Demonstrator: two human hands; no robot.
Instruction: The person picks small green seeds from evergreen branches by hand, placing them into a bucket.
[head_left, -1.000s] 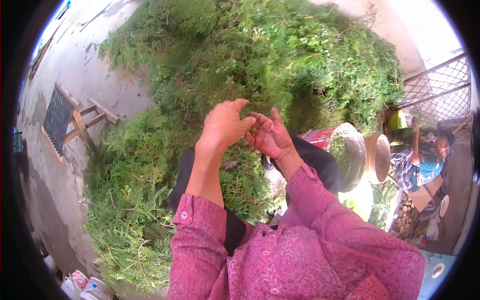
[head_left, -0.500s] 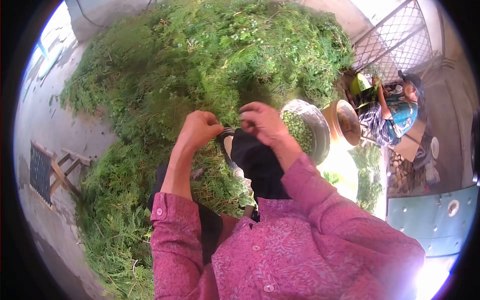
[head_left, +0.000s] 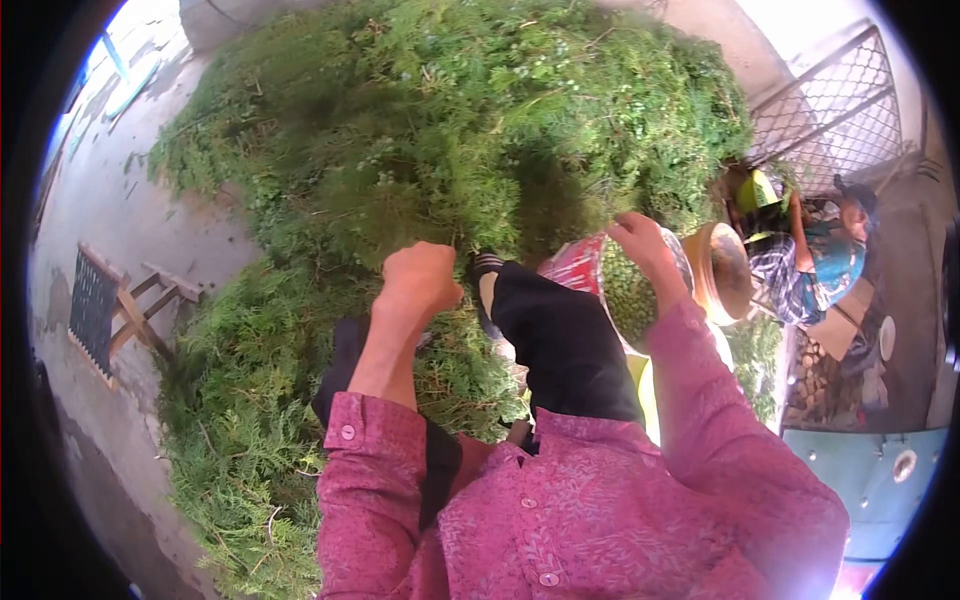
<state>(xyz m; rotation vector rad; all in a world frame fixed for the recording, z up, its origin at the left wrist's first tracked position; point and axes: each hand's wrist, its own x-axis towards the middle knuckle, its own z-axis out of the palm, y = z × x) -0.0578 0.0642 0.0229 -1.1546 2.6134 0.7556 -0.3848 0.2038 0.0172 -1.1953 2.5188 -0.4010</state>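
Observation:
Over a bucket [head_left: 575, 266] with red and white markings on its side is my right hand [head_left: 645, 245], its fingers apart and loosely bent near the rim. Small round green cones [head_left: 627, 295] lie inside the bucket. My left hand [head_left: 422, 278] is closed in a fist in front of the large heap of green conifer branches [head_left: 430, 170]. What the fist holds, if anything, is hidden by the back of the hand. My leg in black trousers [head_left: 555, 325] and a striped shoe [head_left: 487, 263] are between the hands.
Beyond the bucket stands a brown pot-like container [head_left: 722, 272]. A seated person [head_left: 825, 255] is at the right, near a mesh gate [head_left: 830, 100]. Stacked firewood [head_left: 815, 378] and a blue-green metal panel [head_left: 865, 480] are lower right. At the left stands a small wooden stool [head_left: 125, 315].
My right hand has moved right, from in front of the branches to above the bucket. My left hand has turned into a tighter fist. The whole view has shifted slightly.

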